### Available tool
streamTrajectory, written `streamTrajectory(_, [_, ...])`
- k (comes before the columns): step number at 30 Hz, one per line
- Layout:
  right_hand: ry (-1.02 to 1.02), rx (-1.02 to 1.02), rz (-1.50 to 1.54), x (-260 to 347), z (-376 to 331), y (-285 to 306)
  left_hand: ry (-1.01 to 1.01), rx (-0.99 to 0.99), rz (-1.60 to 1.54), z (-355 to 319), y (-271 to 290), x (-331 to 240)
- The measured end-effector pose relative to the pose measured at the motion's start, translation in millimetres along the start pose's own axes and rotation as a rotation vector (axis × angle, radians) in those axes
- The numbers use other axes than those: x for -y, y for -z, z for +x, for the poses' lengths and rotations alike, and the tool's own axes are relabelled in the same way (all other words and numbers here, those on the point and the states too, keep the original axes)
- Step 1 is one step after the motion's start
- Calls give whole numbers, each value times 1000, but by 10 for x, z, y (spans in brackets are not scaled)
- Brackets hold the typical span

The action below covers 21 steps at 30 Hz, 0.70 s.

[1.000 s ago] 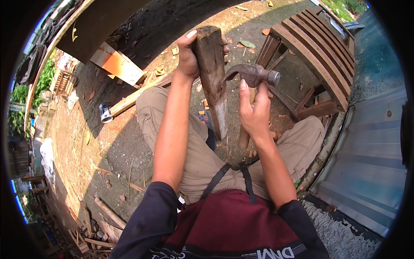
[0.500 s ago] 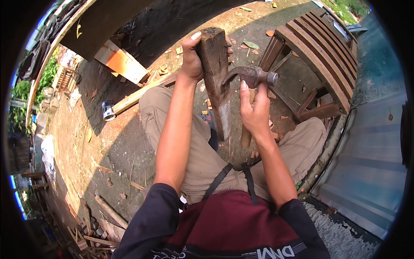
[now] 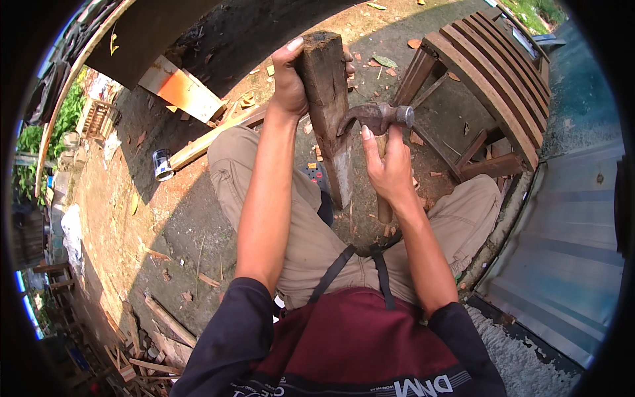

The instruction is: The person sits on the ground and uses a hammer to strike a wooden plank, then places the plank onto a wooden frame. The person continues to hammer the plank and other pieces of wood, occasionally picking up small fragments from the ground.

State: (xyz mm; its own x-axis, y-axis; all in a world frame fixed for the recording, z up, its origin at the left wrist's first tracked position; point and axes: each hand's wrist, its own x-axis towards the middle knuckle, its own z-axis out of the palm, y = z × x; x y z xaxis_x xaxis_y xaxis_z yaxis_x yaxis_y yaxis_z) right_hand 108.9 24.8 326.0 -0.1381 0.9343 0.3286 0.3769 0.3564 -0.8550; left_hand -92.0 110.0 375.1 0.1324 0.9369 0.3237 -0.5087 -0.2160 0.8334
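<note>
My left hand [image 3: 290, 81] is wrapped round the upper end of a thick, weathered wooden beam [image 3: 324, 99], its fingertips showing on the far right side. The beam stands tilted between my knees, its lower end near the ground. In my right hand [image 3: 389, 165] is a claw hammer [image 3: 380, 119] with a wooden handle, gripped high up near the head. The curved claw points left and touches, or nearly touches, the beam's right side. Whether a nail sits under the claw cannot be made out.
A slatted wooden bench [image 3: 483, 86] stands at the far right, beside a metal sheet wall [image 3: 555, 245]. To the left are an open tin can [image 3: 163, 165], a long timber [image 3: 215, 139] and a board with an orange patch [image 3: 182, 92]. Wood scraps [image 3: 169, 321] lie at lower left.
The beam's upper end has shifted slightly left and up with my left hand. The hammer head has moved a little left and tipped slightly, its claw still at the beam's side.
</note>
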Motion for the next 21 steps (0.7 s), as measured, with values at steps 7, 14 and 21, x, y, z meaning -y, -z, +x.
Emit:
streamTrajectory(7, [-123,251,-85,-140,-288,-66,11,-21,-40,8,43,-8])
streamTrajectory(14, [-52,200,20,-341,-469,-55,6,2,-4,24,-57,17])
streamTrajectory(21, [75,36,-1,-64,-3,98,5,62,-17,-2,-72,15])
